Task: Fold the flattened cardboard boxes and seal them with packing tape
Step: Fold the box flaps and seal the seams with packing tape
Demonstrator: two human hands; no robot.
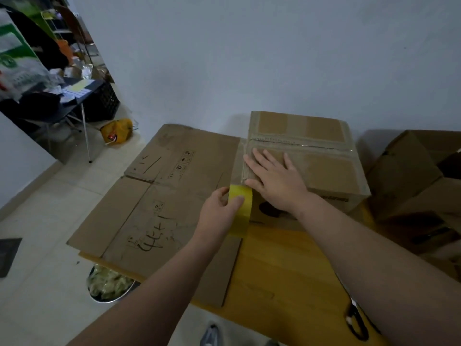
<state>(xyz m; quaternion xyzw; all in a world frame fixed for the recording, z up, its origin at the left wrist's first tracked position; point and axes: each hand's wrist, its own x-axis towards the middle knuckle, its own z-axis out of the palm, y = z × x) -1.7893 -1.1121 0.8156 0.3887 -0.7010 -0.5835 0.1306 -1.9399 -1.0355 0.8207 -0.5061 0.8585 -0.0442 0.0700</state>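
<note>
Tape [240,211] in left hand [219,214], box [324,156] under right hand [274,182].

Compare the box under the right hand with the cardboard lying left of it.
The box stands folded up; the flattened cardboard lies flat. The box's top seam is taped; the flattened cardboard bears black handwriting. Both are worn brown cardboard.

— Left hand [222,213], status?
— Forearm extended forward. Fingers and thumb curled, gripping the roll [243,217].
— Right hand [274,178]?
— Forearm extended, angled inward. Palm down, fingers straight and spread, thumb out, pressing flat.
</note>
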